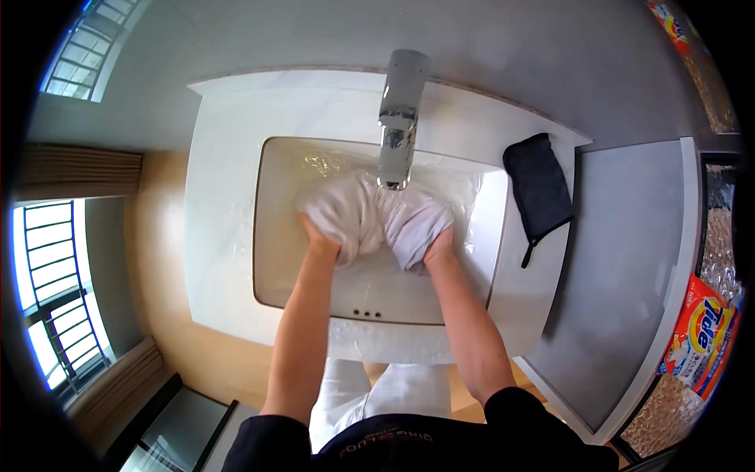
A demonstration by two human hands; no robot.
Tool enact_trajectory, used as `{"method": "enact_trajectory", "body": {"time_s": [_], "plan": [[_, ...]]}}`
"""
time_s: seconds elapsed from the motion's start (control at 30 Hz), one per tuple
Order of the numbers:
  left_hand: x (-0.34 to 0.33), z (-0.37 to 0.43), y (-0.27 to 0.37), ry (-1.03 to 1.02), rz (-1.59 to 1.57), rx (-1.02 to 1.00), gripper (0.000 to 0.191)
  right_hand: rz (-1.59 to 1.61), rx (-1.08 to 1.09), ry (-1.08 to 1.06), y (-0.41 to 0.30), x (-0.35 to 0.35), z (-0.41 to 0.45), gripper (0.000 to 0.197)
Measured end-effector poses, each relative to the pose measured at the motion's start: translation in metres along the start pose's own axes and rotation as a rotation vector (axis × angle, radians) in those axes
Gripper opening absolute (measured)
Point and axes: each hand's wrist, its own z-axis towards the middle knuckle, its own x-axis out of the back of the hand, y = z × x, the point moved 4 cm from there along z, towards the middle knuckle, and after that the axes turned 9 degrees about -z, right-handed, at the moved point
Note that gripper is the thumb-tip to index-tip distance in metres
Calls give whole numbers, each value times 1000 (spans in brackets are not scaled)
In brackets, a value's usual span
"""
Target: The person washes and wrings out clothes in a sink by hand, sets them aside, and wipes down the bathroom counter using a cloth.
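Observation:
A wet, pale whitish-lilac cloth (348,212) is bunched between my hands in the sink basin (283,259), just under the chrome faucet (401,112). My left hand (318,233) holds its left side, where the fabric is blurred. On the other side my right hand (439,245) has hold of the cloth's right part. Folds of fabric cover most of the fingers of both hands. Whether this is one cloth or two I cannot tell. Rippling water glints in the basin behind the cloth.
A dark zip pouch (538,183) with a strap lies on the white countertop (224,236), right of the basin. Farther right, past a grey panel (625,265), is a Tide detergent bag (699,336). A barred window (56,253) with brown curtains is at left.

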Motion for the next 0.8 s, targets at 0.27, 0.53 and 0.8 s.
{"method": "enact_trajectory", "body": {"time_s": [0.27, 0.53, 0.8], "plan": [[-22, 15, -37, -124, 113, -120, 62, -219, -45, 492, -16, 33, 36, 56], [-73, -22, -19, 245, 197, 49, 61, -292, 20, 62, -26, -44, -1, 46], [-109, -77, -33, -362, 696, -61, 57, -1212, 222, 284, 27, -75, 0, 52]]}}
